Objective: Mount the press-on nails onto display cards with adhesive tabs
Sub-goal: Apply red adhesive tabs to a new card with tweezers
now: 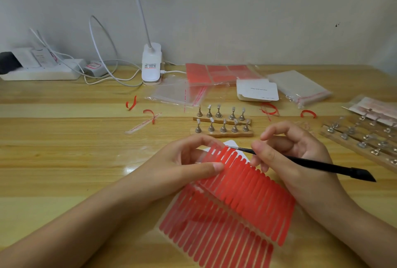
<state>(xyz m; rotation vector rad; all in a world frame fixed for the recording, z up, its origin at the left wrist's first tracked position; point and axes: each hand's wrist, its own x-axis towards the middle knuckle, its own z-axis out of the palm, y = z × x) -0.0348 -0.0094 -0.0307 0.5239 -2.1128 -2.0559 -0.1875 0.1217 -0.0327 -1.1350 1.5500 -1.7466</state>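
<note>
In the head view, low in the middle of the frame, the left hand (193,160) pinches the upper edge of a clear sheet of red adhesive strips (236,199), lifting it off the tabletop (64,160). The right hand (294,156) grips a thin black tool (311,163) like a pen, its tip touching the strips at the sheet's top corner, over a white card (233,144).

To do this well, I judge the tip should slip under 1 strip's end only and peel slowly (the neighbours sit close), while the left hand keeps the sheet taut.

Just above the hands, 2 wooden racks carry 10 nails on metal stands (222,121). Further up lie clear bags (178,93), a stack of white cards (257,93) and red peel-off scraps. A clip lamp (151,65) and a power strip (40,70) stand against the pale wall at upper left.
</note>
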